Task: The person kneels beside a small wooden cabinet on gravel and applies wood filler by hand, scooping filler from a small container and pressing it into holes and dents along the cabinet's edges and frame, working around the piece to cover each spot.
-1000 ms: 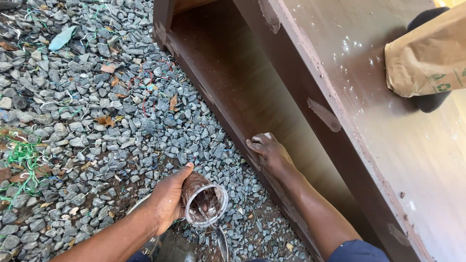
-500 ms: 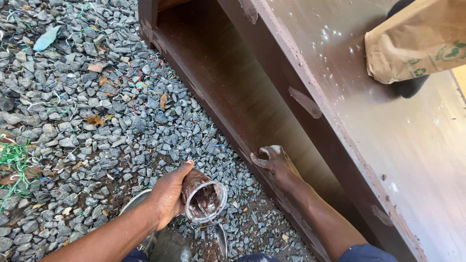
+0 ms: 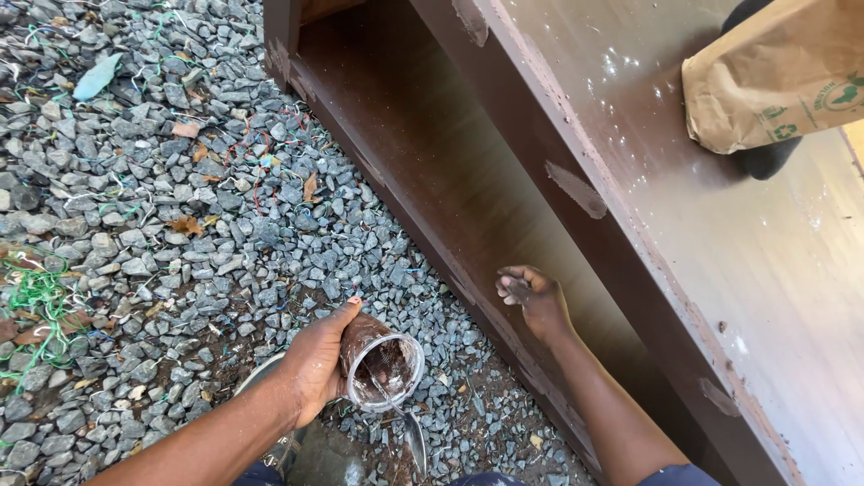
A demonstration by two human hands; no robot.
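On grey gravel (image 3: 180, 225), a brown wooden cabinet (image 3: 630, 270) lies open.

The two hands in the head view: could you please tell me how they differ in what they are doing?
The left hand is wrapped around a clear plastic cup smeared with brown filler, while the right hand holds nothing. The left hand hangs over the grey gravel; the right hand reaches into the brown wooden cabinet, fingers loosely curled near its inner panel. Both are bare, and the right hand's fingertips look smeared.
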